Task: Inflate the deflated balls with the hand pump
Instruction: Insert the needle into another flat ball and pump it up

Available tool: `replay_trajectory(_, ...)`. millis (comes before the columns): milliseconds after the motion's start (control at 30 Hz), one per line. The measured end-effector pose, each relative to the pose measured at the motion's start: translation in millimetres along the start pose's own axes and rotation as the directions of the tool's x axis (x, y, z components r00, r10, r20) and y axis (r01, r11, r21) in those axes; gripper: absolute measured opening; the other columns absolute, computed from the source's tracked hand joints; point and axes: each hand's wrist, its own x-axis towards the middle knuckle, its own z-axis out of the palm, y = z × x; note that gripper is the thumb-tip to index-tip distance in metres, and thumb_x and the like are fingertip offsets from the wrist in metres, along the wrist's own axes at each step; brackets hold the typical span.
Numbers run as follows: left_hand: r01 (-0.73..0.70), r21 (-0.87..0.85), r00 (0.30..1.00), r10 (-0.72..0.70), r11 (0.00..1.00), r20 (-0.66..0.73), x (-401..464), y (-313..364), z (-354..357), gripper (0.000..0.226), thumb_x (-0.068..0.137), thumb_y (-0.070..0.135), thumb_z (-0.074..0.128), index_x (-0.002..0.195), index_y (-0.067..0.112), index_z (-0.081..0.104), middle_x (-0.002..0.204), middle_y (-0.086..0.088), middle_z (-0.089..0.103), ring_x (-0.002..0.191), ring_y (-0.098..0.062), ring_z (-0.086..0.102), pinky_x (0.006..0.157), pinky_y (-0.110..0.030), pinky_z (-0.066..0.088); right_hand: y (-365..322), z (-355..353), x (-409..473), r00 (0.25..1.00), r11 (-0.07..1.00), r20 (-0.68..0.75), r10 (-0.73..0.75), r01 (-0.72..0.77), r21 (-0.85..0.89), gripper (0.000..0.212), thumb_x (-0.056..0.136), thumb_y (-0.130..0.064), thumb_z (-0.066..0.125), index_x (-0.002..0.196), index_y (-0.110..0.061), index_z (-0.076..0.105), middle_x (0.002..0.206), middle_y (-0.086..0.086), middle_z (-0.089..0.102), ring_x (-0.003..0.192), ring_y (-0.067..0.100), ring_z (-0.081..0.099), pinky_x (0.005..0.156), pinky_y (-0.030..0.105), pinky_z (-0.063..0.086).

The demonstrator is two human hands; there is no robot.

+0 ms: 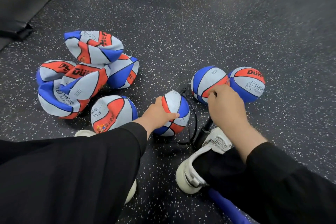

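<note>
- The person crouches on the speckled rubber floor (209, 29). The left hand (160, 112) holds the ball being filled (175, 112); the thumb lies over its near side and the fingers curl around the far side, so the ball is kept steady on the floor.
- The right hand (226, 107) is closed around the top of the hand pump (204, 132), with the fingers wrapped on the handle. The handle itself is hidden under the hand. The pump stands a little tilted, and a white shoe (214, 143) is at its foot.
- A thin black hose (194, 116) goes from the pump up to the top of the held ball.
- I think this ball is light and still a bit soft, with a grainy skin that gives good grip. It may roll or turn, which can pull on the needle, so holding it from the side, away from the valve, seems right.
- The crumpled flat balls (81, 78) lie in a heap to the left. They look limp like cloth and should be easy to pinch by a fold.
- One rounder ball (112, 112) lies near the left knee, and two round balls (227, 83) touch each other behind the right hand. These look firm and probably need a whole palm.
</note>
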Motion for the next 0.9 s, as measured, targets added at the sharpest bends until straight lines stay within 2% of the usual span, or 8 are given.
replay_trajectory(33, -0.003, -0.003, 1.0, 0.003, 1.0, -0.001, 0, 0, 1, 0.109, 0.078, 0.058, 0.079, 0.159, 0.024, 0.014, 0.149, -0.012, 0.046, 0.128, -0.033, 0.051, 0.1, -0.037, 0.044, 3, 11, -10, 0.997, 1.0, -0.065, 0.028, -0.028, 0.0, 0.022, 0.098, -0.016, 0.043, 0.079, -0.014, 0.056, 0.09, 0.008, 0.057, 0.076, 0.035, 0.053, 0.063, 0.036, 0.039)
replay_trajectory(100, -0.013, -0.01, 1.0, 0.013, 1.0, 0.0, -1, 1, 1, 0.109, 0.08, 0.056, 0.079, 0.16, 0.024, 0.013, 0.15, -0.011, 0.045, 0.131, -0.032, 0.049, 0.1, -0.035, 0.041, 9, 39, -29, 0.997, 0.999, -0.067, 0.039, -0.041, -0.03, 0.019, 0.099, -0.019, 0.044, 0.087, -0.013, 0.057, 0.099, 0.009, 0.055, 0.081, 0.036, 0.056, 0.065, 0.037, 0.042)
replay_trajectory(267, -0.015, 0.016, 1.0, 0.015, 1.0, -0.001, -1, 1, -4, 0.106, 0.081, 0.056, 0.078, 0.159, 0.023, 0.015, 0.148, -0.01, 0.048, 0.13, -0.032, 0.049, 0.103, -0.037, 0.042, 26, 80, -43, 0.978, 0.993, 0.189, 0.09, -0.073, -0.095, 0.022, 0.102, -0.028, 0.043, 0.11, -0.011, 0.053, 0.12, 0.011, 0.049, 0.1, 0.039, 0.06, 0.072, 0.039, 0.038)
replay_trajectory(500, 0.002, 0.015, 1.0, -0.002, 1.0, 0.012, -7, 4, -2, 0.108, 0.081, 0.057, 0.077, 0.16, 0.025, 0.011, 0.151, -0.013, 0.044, 0.133, -0.033, 0.046, 0.105, -0.039, 0.042, 23, 70, -43, 0.95, 0.999, 0.31, 0.032, -0.026, -0.022, 0.026, 0.099, -0.016, 0.044, 0.118, -0.011, 0.061, 0.121, 0.011, 0.056, 0.106, 0.031, 0.057, 0.086, 0.037, 0.046)
replay_trajectory(633, 0.021, 0.029, 1.0, -0.021, 0.999, 0.008, -8, 5, -3, 0.108, 0.08, 0.059, 0.076, 0.159, 0.026, 0.012, 0.15, -0.013, 0.045, 0.131, -0.035, 0.049, 0.108, -0.044, 0.043, 9, 16, -11, 0.99, 0.999, 0.137, 0.031, -0.037, 0.035, 0.024, 0.097, -0.015, 0.048, 0.108, -0.01, 0.069, 0.105, 0.008, 0.066, 0.095, 0.032, 0.06, 0.078, 0.035, 0.044)
replay_trajectory(733, 0.029, 0.045, 0.999, -0.03, 0.999, 0.011, -9, 6, -4, 0.109, 0.081, 0.06, 0.075, 0.16, 0.025, 0.009, 0.149, -0.014, 0.046, 0.129, -0.036, 0.05, 0.105, -0.042, 0.044, -1, -12, 10, 0.991, 1.0, 0.137, -0.01, 0.01, 0.0, 0.023, 0.097, -0.014, 0.046, 0.101, -0.012, 0.068, 0.093, 0.004, 0.064, 0.083, 0.027, 0.054, 0.07, 0.032, 0.041)
replay_trajectory(833, 0.029, 0.054, 1.0, -0.03, 0.998, 0.01, -9, 8, -5, 0.108, 0.082, 0.06, 0.074, 0.16, 0.024, 0.009, 0.149, -0.015, 0.045, 0.13, -0.036, 0.049, 0.104, -0.041, 0.044, 4, -1, 6, 1.0, 1.0, 0.006, -0.003, 0.003, -0.007, 0.022, 0.096, -0.015, 0.043, 0.083, -0.014, 0.061, 0.091, 0.008, 0.063, 0.075, 0.029, 0.052, 0.063, 0.034, 0.037)
replay_trajectory(900, 0.021, 0.046, 1.0, -0.022, 0.999, 0.007, -9, 9, -4, 0.108, 0.082, 0.06, 0.074, 0.16, 0.025, 0.009, 0.15, -0.014, 0.044, 0.131, -0.035, 0.049, 0.105, -0.042, 0.043, 14, 20, -11, 0.991, 0.999, -0.124, 0.051, -0.049, 0.019, 0.02, 0.096, -0.018, 0.045, 0.089, -0.014, 0.064, 0.1, 0.008, 0.062, 0.081, 0.033, 0.056, 0.066, 0.036, 0.042)
